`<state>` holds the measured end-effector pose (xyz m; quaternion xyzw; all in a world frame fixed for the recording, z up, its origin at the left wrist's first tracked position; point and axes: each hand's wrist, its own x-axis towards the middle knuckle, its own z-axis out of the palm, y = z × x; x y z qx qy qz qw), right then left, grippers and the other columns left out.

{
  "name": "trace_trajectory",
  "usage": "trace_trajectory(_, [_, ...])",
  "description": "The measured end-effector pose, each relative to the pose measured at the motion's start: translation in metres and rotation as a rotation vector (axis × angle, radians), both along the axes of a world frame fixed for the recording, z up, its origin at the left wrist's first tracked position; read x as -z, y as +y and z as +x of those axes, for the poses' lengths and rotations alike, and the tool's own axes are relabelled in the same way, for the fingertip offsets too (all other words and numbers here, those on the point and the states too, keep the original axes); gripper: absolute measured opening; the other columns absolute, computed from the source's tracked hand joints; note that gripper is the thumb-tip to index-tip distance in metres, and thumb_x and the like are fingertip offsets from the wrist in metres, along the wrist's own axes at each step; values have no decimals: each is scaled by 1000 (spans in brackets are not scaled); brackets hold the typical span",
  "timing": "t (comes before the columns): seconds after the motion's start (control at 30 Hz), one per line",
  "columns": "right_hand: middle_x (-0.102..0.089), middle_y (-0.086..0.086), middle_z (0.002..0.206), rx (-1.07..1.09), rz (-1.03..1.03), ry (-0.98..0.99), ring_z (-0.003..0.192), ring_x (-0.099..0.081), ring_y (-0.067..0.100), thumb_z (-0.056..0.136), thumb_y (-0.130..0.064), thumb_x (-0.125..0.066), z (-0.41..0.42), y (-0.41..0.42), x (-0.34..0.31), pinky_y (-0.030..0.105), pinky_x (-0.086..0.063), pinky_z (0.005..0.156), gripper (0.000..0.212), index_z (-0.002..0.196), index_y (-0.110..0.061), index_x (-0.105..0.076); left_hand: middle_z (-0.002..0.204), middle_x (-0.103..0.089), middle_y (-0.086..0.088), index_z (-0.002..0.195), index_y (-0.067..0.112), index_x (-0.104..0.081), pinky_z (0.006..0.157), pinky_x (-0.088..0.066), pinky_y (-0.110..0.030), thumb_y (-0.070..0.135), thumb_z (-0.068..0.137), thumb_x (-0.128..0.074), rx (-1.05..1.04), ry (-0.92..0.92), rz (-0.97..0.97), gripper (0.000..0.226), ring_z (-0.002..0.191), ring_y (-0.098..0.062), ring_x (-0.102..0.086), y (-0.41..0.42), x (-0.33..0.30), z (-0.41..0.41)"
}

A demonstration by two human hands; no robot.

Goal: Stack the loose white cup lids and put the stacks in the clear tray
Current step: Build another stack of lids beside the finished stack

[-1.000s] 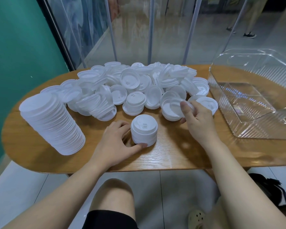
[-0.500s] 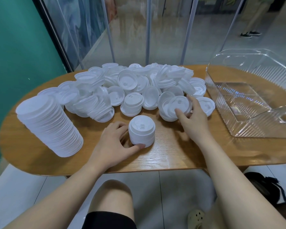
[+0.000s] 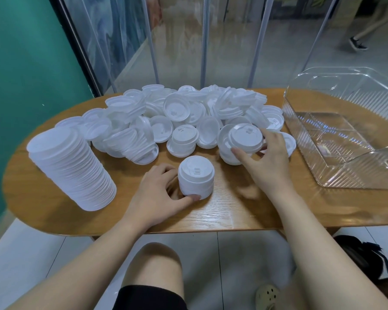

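On the wooden surface (image 3: pixel 211 211) the left hand (image 3: pixel 157 193) curls round a short stack (image 3: pixel 196 177) of nested white lids standing near the front edge, thumb at the stack's foot on the near side and fingers round its left side, steadying it upright. The right hand (image 3: pixel 267 159) reaches into the right part of the loose pile (image 3: pixel 182 117) and holds a single lid (image 3: pixel 245 136) by its rim, fingers spread round the edge and the lid lifted a little over the ones beneath it. A tall leaning stack (image 3: pixel 70 168) stands near the left edge, well apart from the clear tray (image 3: pixel 345 139) at the right edge, which has no lids in it that I can see. Most of the pile lies toward the far edge, lids tumbled at all angles, some dome up and some hollow up. These lids look like thin moulded plastic: very light, a bit springy, smooth enough to slide on one another, and likely to dent or crack if squeezed across the dome. The rim seems the best place to take hold, with light pressure from opposite sides. A finished stack will probably want one hand round the bottom and one on top, since the tall one already leans and could fan out when lifted.
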<state>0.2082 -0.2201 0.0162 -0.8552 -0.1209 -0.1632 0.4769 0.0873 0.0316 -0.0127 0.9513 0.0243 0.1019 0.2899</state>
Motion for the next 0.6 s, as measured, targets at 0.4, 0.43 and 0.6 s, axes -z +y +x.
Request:
trace_trajectory(0.4, [-56, -28, 125, -520, 29, 252, 121, -53, -8, 81, -41, -86, -56, 37, -1, 12, -50, 90, 60, 131, -46, -52, 117, -52, 27, 123, 43, -68, 97, -48, -35, 85, 71, -69, 9, -34, -9, 67, 113, -3, -49, -1, 2, 1])
trace_trajectory(0.43, [-56, -28, 126, -518, 32, 261, 119, -52, -12, 82, -39, -86, -56, 38, -1, 8, -48, 86, 60, 131, -45, -52, 117, -52, 27, 123, 43, -68, 98, -49, -36, 85, 71, -69, 8, -38, -14, 67, 113, -4, -49, -1, 2, 1])
trace_trajectory(0.6, [-55, -25, 131, -497, -12, 264, 119, -50, -13, 82, -43, -85, -53, 41, 2, 4, -45, 84, 63, 135, -43, -51, 117, -53, 27, 123, 42, -69, 99, -48, -38, 83, 71, -70, 12, -49, -9, 66, 113, -4, -49, -1, 2, 1])
